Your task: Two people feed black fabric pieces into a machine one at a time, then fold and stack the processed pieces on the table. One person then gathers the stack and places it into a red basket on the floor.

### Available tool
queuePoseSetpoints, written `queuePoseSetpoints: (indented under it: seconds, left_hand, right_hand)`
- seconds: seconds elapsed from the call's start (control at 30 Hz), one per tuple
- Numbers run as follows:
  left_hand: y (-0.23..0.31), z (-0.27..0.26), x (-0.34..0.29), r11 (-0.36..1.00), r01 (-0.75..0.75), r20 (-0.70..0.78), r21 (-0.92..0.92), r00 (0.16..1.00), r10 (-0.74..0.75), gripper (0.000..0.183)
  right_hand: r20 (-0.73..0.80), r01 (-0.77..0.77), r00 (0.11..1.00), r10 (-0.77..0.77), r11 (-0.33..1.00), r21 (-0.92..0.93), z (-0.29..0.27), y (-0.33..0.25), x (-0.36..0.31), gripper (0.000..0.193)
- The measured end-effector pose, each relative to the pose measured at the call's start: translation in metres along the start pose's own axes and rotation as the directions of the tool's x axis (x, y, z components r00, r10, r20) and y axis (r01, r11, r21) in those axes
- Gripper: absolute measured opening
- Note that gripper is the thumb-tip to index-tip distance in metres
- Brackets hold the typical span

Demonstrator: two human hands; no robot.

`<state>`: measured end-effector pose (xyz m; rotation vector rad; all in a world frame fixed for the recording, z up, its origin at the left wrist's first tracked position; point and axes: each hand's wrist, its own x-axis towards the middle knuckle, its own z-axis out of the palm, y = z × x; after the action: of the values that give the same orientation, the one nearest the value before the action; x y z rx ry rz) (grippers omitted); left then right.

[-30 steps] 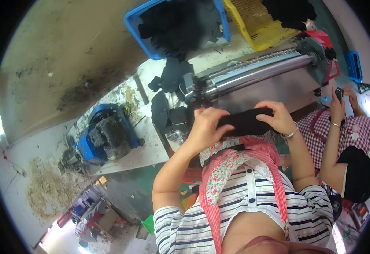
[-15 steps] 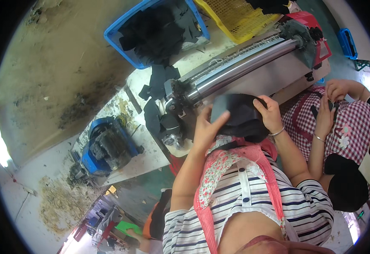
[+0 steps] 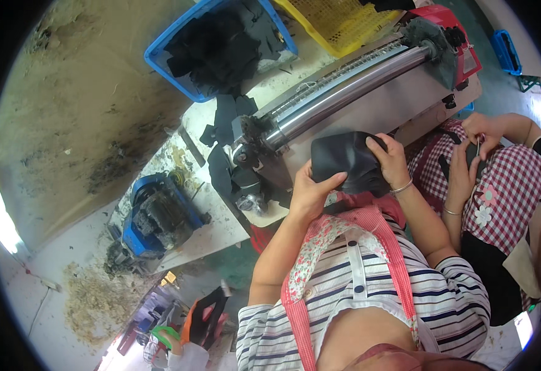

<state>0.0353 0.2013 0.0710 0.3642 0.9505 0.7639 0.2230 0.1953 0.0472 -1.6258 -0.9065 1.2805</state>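
Observation:
A black, smooth, leather-like piece (image 3: 348,162) is held up in front of my chest, slightly bent, just before the roller machine (image 3: 351,96). My left hand (image 3: 312,193) grips its left edge, with the thumb lying across the surface facing me. At the upper right corner, my right hand (image 3: 392,159) pinches it between thumb and fingers. Fingers behind the piece are hidden. The machine's shiny metal roller runs from near left to far right, beyond my hands.
A blue basket (image 3: 159,65) of dark pieces and a yellow basket (image 3: 329,43) stand behind the machine. Dark scraps (image 3: 222,170) lie at its left end. A lint-covered blue motor (image 3: 159,216) sits left. On my right, a co-worker in a checked apron (image 3: 511,179) handles something small and dark.
The black piece has turned and flattened toward me, showing more of its smooth surface. My left hand has shifted lower along its edge. The co-worker's hands moved slightly left.

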Motion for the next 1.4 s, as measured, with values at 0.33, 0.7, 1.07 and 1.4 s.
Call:
queuePoseSetpoints:
  seconds: [0.33,0.7,1.07,1.4]
  left_hand:
    - [-0.013,-0.015,-0.005,0.989,-0.078,-0.069,0.123,0.994,0.087,0.021]
    - [0.02,-0.042,-0.026,0.407,-0.277,0.067,0.87,0.885,0.46,0.039]
    - [0.107,0.01,0.117,-0.401,-0.312,0.372,0.861,0.925,0.079,0.024]
    - [0.119,-0.032,0.19,-0.306,-0.254,0.254,0.918,0.966,-0.038,0.034]
  right_hand:
    - [0.048,0.169,0.984,-0.169,0.985,0.018,-0.004,0.034,0.01,0.025]
    - [0.255,0.472,0.882,-0.397,0.757,-0.453,-0.01,0.022,0.024,0.011]
    - [0.136,0.188,0.981,-0.138,0.855,-0.484,-0.019,0.019,0.039,0.031]
    - [0.24,0.259,0.956,-0.169,0.87,-0.419,-0.025,0.004,0.047,0.028]
